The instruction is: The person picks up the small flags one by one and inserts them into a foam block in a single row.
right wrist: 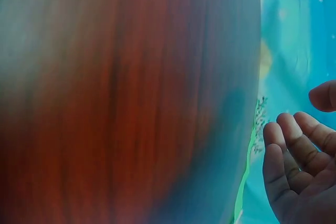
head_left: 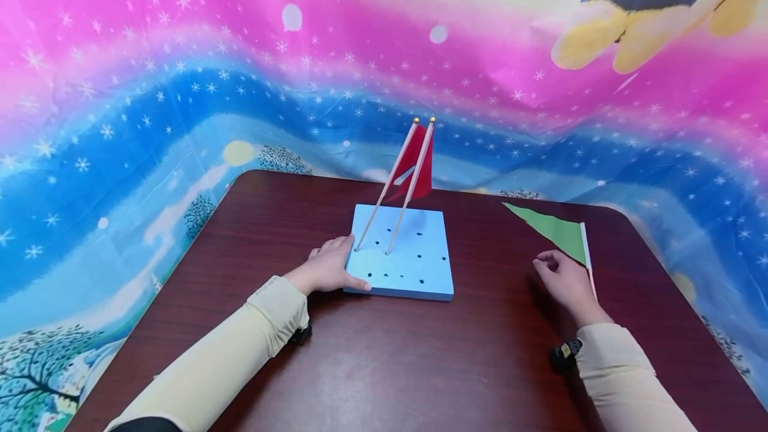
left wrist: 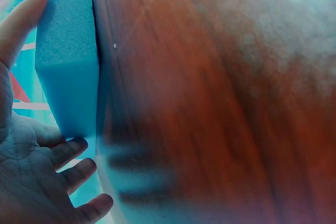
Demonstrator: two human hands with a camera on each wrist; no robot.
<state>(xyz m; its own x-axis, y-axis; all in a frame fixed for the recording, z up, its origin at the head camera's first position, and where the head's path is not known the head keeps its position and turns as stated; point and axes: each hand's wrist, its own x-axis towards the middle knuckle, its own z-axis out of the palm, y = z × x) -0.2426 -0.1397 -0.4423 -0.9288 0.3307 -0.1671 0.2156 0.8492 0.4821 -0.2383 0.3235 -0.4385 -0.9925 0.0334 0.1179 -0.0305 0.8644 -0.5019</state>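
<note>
A blue foam block (head_left: pixel 403 264) with several small holes lies flat on the table. My left hand (head_left: pixel 327 269) holds its near left corner, thumb along the front edge and fingers at the left side. In the left wrist view the thumb (left wrist: pixel 26 19) lies against the foam. Two wooden sticks with gold tips stand tilted in holes, carrying red pennants (head_left: pixel 425 175). To the right, my right hand (head_left: pixel 567 282) hovers beside a green pennant flag (head_left: pixel 561 232) with a white stick, fingers loosely bent and nothing in them. Part of that stick is hidden behind the hand.
The dark brown table (head_left: pixel 384 365) has rounded far corners. A colourful printed cloth (head_left: pixel 324 72) hangs behind it and around its sides, close to the far edge. Both wrists wear black straps.
</note>
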